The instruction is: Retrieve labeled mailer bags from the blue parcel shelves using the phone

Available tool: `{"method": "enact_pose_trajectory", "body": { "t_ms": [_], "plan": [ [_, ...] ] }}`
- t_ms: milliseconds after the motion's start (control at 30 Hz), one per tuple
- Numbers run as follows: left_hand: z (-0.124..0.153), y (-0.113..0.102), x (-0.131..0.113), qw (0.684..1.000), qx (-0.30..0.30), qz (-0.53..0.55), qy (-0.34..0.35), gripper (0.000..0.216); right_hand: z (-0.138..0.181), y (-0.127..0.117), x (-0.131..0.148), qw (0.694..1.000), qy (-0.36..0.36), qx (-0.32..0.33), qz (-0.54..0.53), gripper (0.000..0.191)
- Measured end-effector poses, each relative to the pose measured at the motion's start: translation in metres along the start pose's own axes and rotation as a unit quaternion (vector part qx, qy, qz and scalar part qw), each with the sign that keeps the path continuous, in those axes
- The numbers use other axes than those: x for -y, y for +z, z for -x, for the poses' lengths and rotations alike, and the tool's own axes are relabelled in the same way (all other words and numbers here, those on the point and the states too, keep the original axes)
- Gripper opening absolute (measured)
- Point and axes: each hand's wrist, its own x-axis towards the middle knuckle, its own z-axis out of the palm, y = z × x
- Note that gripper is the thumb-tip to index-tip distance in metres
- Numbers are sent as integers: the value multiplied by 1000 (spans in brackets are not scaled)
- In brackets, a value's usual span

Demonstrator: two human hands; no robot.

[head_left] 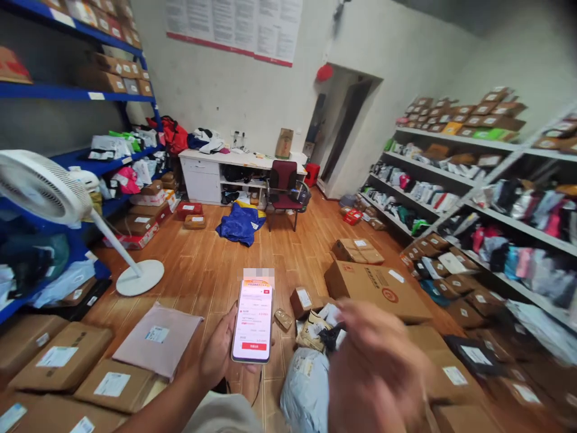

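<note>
Right now we hold a phone (252, 322) up in our left hand (220, 355), with the fingers wrapped around its edge and the thumb side behind it. The phone stands upright in front of us, above the wooden floor (202, 264), and its screen is lit with a red and white page, though the words are too small for us to read. Our right hand (378, 367) is low and to the right of the phone, not touching it. It looks blurry, the fingers seem spread and loose, and we see nothing in it. Just under and beside that hand lie a grey soft bag (306, 391), a small crumpled parcel (315, 331) and a tiny box (301, 300). A big flat brown box (376, 288) lies a bit farther off. On our left sit more brown boxes with white labels (63, 358) and a pink soft bag (157, 340). A white fan (45, 189) stands near the blue shelves (76, 93). Across the room we see a white desk (216, 165), a dark red chair (283, 186) and a blue bag (241, 222) on the floor. As far as we can judge, the phone page is open and ready, but many parcels lie about on the floor, so most of the work with them looks not yet done.
</note>
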Motion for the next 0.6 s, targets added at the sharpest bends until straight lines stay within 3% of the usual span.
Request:
{"method": "enact_pose_trajectory", "body": {
  "t_ms": [67, 100, 167, 300, 367, 400, 467, 533, 600],
  "plan": [
    [-8, -3, -8, 1000, -9, 10, 13, 72, -18, 37, -13, 999, 25, -20, -40, 47],
    [-12, -5, -13, 999, -20, 16, 23, 73, -27, 58, -22, 995, 74, -19, -62, 53],
    [-24, -14, -25, 998, -45, 31, 40, 75, -43, 99, -42, 972, 191, 57, -121, 68],
    [-61, -48, -56, 995, -69, 32, 67, 72, -65, 165, -90, 852, 336, 262, -305, 72],
    [-85, -69, -80, 995, -70, -16, 64, 68, -79, 193, -117, 804, 374, 291, -359, 75],
    [-98, -79, -97, 992, -84, -69, 69, 64, -89, 207, -131, 799, 387, 297, -352, 79],
    [-120, -94, -140, 953, -140, -243, 110, 49, -114, 235, -157, 827, 378, 308, -280, 84],
    [-134, -104, -193, 866, -211, -421, 168, 34, -147, 261, -177, 857, 345, 321, -209, 79],
    [-136, -110, -244, 803, -253, -493, 219, 29, -182, 283, -187, 867, 318, 339, -178, 63]
  ]
}}
